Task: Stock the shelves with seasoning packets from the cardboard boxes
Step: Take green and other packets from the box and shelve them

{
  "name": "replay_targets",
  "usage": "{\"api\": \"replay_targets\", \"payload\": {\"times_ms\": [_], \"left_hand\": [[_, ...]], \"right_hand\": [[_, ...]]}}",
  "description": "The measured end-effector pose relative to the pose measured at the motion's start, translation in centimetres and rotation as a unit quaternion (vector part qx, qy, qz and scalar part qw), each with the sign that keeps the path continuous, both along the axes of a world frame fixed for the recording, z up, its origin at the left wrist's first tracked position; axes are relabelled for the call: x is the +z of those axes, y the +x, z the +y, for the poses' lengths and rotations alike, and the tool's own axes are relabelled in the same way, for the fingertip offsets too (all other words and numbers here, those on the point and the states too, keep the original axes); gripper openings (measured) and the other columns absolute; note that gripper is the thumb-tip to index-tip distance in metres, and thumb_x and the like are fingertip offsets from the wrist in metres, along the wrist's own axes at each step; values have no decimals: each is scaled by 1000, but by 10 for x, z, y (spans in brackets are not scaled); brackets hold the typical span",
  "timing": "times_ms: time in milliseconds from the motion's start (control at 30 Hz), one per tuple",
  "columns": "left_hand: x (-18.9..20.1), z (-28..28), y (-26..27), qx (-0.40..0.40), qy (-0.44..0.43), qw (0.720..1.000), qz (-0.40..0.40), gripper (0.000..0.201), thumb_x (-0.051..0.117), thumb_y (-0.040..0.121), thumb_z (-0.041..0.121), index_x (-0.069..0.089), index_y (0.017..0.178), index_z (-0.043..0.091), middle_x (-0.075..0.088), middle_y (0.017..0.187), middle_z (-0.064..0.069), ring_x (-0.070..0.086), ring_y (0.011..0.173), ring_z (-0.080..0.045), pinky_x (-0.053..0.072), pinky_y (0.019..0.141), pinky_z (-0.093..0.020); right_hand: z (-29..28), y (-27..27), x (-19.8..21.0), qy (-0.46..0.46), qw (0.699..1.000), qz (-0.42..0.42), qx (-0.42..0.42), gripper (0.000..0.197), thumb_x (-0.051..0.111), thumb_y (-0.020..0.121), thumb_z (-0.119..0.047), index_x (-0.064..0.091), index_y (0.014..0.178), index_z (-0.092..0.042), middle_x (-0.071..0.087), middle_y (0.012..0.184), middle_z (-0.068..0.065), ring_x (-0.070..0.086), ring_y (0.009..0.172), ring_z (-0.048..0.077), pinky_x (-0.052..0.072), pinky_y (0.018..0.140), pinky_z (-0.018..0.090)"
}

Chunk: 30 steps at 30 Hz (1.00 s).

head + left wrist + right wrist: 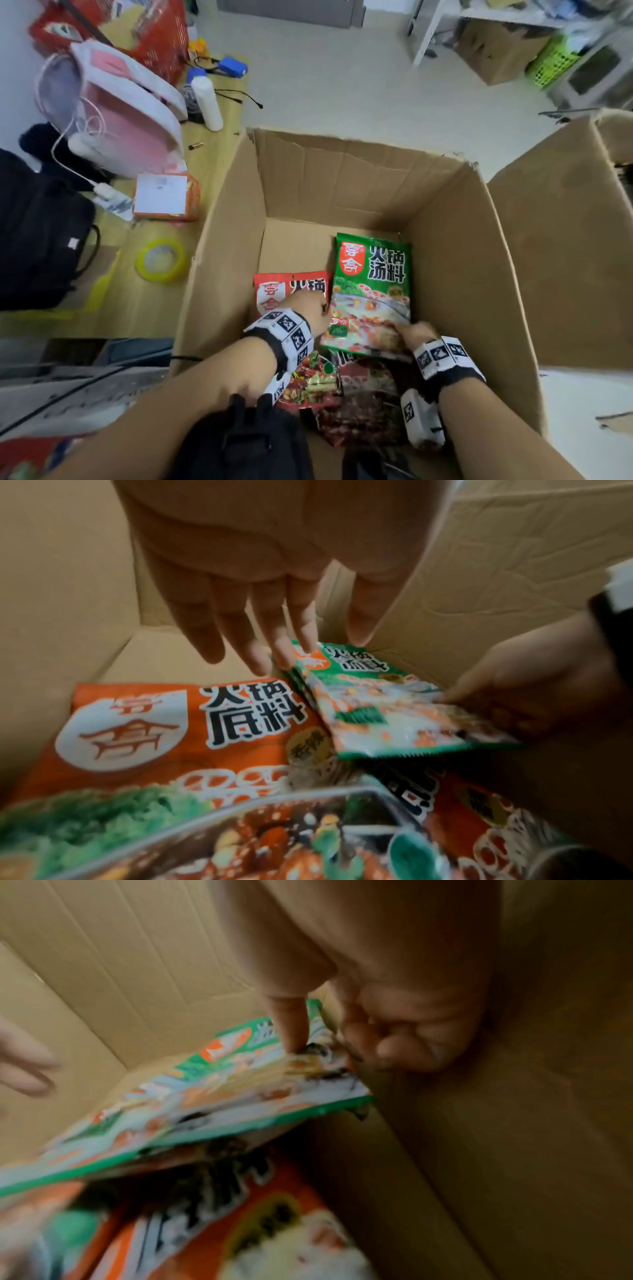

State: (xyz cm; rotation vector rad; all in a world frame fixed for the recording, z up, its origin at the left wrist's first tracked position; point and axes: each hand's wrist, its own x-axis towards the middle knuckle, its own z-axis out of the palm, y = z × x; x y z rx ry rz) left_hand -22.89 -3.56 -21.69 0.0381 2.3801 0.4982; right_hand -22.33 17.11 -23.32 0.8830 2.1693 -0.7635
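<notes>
Currently, inside the cardboard box [462, 257], the right hand [416, 334] pinches the green packet [371, 291] by one corner, the left hand [308, 310] open-fingered beside it; that thin grip risks slippage.

The cardboard box [342, 185] stands on the floor, with the worktop [144, 301] to its left and a second box [561, 240] to its right. Seasoning packets [373, 291] lie in the box bottom, overlapping. The tape roll [161, 260] lies on the worktop near the box's left wall, behind it a small carton [164, 198].
</notes>
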Motion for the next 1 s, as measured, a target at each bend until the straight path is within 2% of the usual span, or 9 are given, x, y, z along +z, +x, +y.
{"api": "replay_targets", "payload": {"times_ms": [167,267,367,467,533,667,767,900,1000], "left_hand": [[-16,-1,-15,180,40,982,-38,57,44,90,51,50,121,4,60,115,-15,57,99,-30,42,72,-29],[-18,-9,-22,237,69,965,-92,59,46,89,54,53,122,6,60,119,-16,56,101,-30,43,79,-30],[-12,-15,-27,219,60,968,-104,52,47,91,48,52,120,6,59,111,-15,51,88,-24,39,74,-28],[2,-15,-33,180,5,982,-52,31,44,96,30,55,111,6,62,108,-13,58,94,-31,45,78,-33],[16,-16,-36,135,-49,989,-18,31,40,97,20,58,117,5,61,117,-15,58,106,-32,45,86,-36],[50,-25,-41,96,-104,989,44,28,38,96,14,60,109,3,62,113,-15,58,101,-30,43,74,-33],[77,-36,-47,116,-84,982,120,28,37,96,16,60,103,2,61,110,-18,57,100,-33,41,74,-34],[107,-50,-50,181,2,968,175,25,42,93,15,62,96,0,63,97,-23,52,80,-34,39,70,-34],[123,-54,-42,253,143,938,189,22,47,92,16,65,98,3,60,84,-17,56,72,-29,43,59,-25]], "right_hand": [[-13,-9,11,-91,985,125,73,21,57,91,-21,57,84,-1,60,84,16,58,83,31,37,69,32],[-15,-7,20,-138,967,204,62,28,60,90,-17,45,66,-10,49,63,8,47,60,20,35,61,31],[-14,-2,19,-187,959,212,-4,39,65,87,-24,38,59,-14,45,63,13,48,64,23,38,64,32],[-19,0,12,-324,913,138,-203,33,52,93,-38,63,82,-9,65,94,17,62,92,30,48,88,42],[-25,3,6,-367,880,67,-295,44,45,96,-42,60,111,-4,64,112,21,64,91,31,52,79,42],[-37,5,2,-299,932,39,-202,39,50,95,-29,54,124,-3,59,125,21,60,84,26,51,77,37],[-33,-4,8,-223,964,92,-112,29,49,95,-14,57,121,-3,64,114,19,61,99,34,47,69,31],[-30,-15,37,-227,952,186,-86,27,45,91,1,59,113,-5,66,101,21,62,81,31,49,69,38],[-30,-19,68,-289,913,258,-128,27,43,88,8,61,105,0,65,86,16,61,70,26,51,69,36]]}}
